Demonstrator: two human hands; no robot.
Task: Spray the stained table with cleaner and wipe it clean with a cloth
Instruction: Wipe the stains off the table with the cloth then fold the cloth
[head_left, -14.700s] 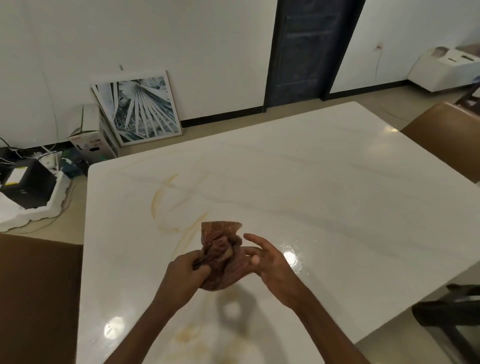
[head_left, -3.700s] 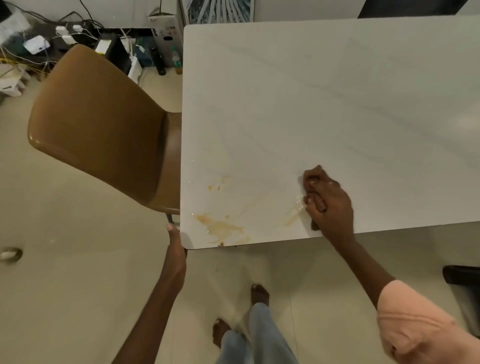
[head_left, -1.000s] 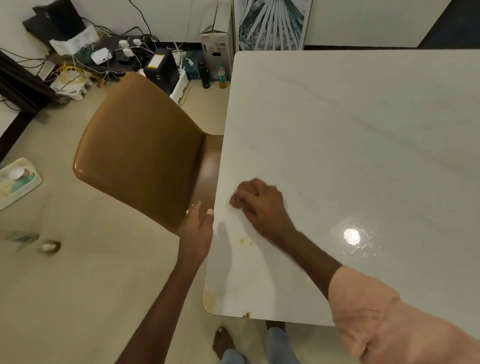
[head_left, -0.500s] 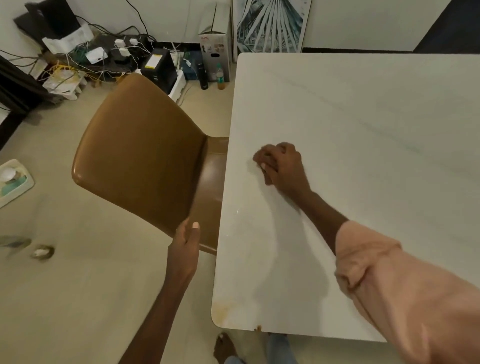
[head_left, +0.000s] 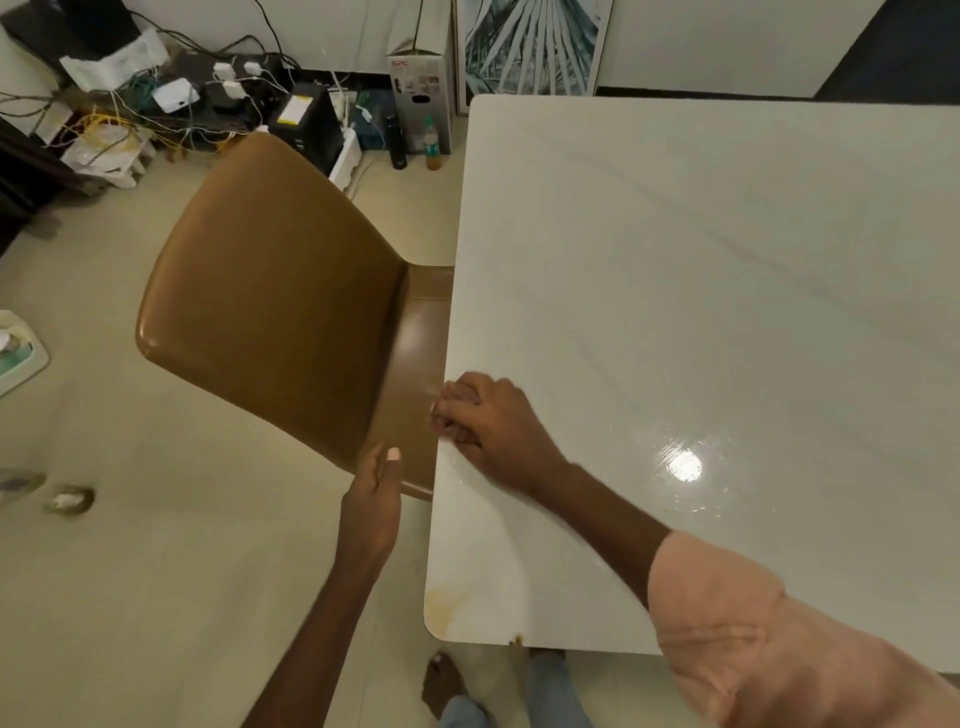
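Head view, looking down: your white marble desk (head_left: 727, 291) fills the right side of the picture, with a bright glare spot near its middle and a yellow-brown stain (head_left: 444, 605) on the near left corner. Against the desk's left edge stands a brown chair (head_left: 275, 296), its seat tucked partly under the top. Your right arm comes in from the lower right in a pink sleeve (head_left: 769, 639), reaching across the desk to its left edge. On the floor along the far wall lies a tangle of cables and power adapters (head_left: 171, 104), a cardboard box (head_left: 421, 88) and a framed leaf print (head_left: 530, 47) leaning upright, with two bottles (head_left: 413, 143) just in front of the box.

Your right hand (head_left: 493, 421) sits at the desk's left edge, fingers curled tight with the knuckles over the rim; that grip is closed, most likely around the cloth, but the cloth itself is hidden under the hand, so you cannot confirm it here. Your left hand (head_left: 371, 499) hangs off the desk beside the chair's near corner, its grip open, fingers straight, thumb up, holding nothing. The stain on the corner lies well apart from your right hand, nearer to you. No cleaner bottle can be picked out.
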